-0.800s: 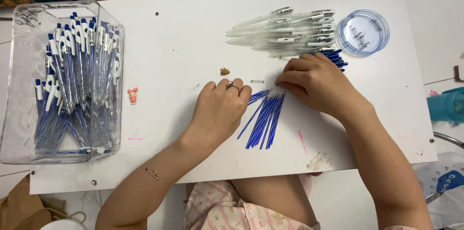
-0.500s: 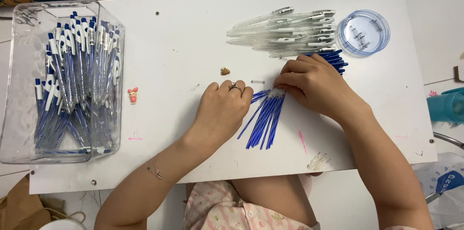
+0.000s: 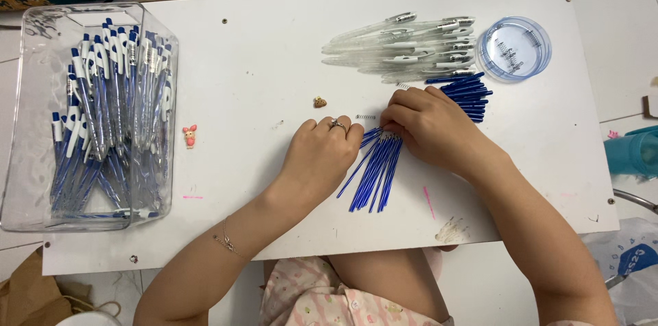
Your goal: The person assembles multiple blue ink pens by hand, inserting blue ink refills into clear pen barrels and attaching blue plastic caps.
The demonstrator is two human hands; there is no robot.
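On the white table (image 3: 260,79) lies a fan of several blue pen refills (image 3: 373,175). My left hand (image 3: 322,154), with a ring on one finger, rests palm down with its fingertips at the refills' upper ends. My right hand (image 3: 428,124) is curled over the same upper ends from the right, pinching at them. Whether a small spring (image 3: 365,117) beside the fingers is touched I cannot tell. A row of clear pen barrels (image 3: 404,48) lies behind my right hand, with several blue pen parts (image 3: 469,93) just to its right.
A clear plastic bin (image 3: 31,127) full of assembled blue and white pens stands at the left. A round clear lid (image 3: 514,48) holding small springs sits at the back right. A pink charm (image 3: 189,136) and a brown bead (image 3: 319,102) lie loose. A teal object (image 3: 634,151) sits off the right edge.
Both hands stay over the refills' upper ends with only slight finger movement. The refill fan has hardly shifted.
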